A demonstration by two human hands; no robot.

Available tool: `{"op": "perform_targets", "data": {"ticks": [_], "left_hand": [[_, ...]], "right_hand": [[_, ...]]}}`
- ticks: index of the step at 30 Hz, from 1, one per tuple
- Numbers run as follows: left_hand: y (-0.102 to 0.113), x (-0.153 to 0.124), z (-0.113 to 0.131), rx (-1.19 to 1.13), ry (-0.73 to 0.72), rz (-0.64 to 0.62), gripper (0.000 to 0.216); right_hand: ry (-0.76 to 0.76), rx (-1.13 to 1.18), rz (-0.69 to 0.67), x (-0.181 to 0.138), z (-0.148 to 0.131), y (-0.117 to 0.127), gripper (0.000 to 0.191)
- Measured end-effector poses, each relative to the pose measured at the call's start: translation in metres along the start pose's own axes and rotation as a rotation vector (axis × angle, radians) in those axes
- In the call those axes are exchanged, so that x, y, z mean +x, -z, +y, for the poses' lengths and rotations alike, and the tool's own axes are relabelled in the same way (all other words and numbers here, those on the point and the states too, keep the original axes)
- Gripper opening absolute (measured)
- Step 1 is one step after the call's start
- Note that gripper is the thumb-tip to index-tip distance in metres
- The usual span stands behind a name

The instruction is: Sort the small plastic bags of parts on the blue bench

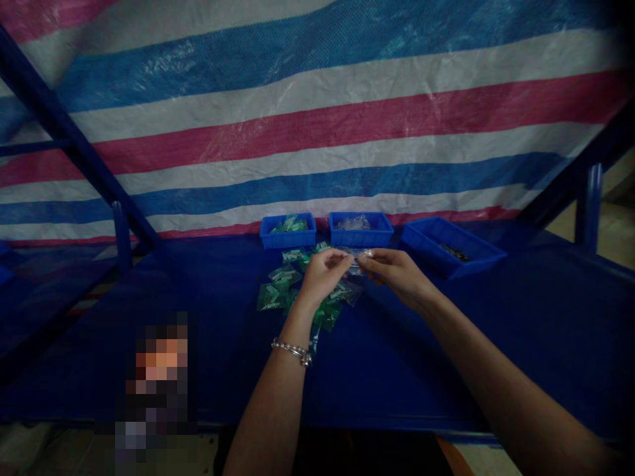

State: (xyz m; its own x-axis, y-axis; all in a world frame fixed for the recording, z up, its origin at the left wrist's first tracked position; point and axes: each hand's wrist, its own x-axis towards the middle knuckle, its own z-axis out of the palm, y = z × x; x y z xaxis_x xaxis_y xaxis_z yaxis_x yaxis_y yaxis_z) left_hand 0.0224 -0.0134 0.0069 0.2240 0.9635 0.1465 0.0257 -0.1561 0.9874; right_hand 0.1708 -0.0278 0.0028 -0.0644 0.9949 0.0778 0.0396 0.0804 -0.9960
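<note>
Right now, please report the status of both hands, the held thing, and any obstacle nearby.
Left hand and right hand: fingers pinching a clear plastic bag. Bag contents too small to tell. Green packets crowd the table below; blue bins beyond.

Small clear plastic bag (356, 268), crinkled, shiny, pinched between left hand (325, 271) and right hand (397, 270)

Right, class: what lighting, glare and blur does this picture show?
Head view: dim overall, with a dark upper-right corner; head view: pale glints on the striped sheet; head view: coarse pixel blocks at lower left; head view: clear plastic between the fingers is too soft to read.
</note>
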Motion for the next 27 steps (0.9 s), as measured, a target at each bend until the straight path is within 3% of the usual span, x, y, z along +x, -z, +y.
{"op": "perform_targets", "data": {"ticks": [19,23,27], "left_hand": [[0.0012,0.0057,-0.0080,-0.004,-0.017,0.077,0.010],[0.0025,0.0060,-0.0094,0.029,-0.092,0.115,0.011],[0.0041,0.0060,-0.0089,0.109,-0.211,0.170,0.009]], "right_hand": [[0.001,-0.019,0.012,0.0006,0.0022,-0.0003,0.033],[0.004,-0.025,0.085,0.0018,0.0009,0.0008,0.037],[-0.087,-0.036,0.184,0.0014,-0.0024,0.0009,0.043]]}}
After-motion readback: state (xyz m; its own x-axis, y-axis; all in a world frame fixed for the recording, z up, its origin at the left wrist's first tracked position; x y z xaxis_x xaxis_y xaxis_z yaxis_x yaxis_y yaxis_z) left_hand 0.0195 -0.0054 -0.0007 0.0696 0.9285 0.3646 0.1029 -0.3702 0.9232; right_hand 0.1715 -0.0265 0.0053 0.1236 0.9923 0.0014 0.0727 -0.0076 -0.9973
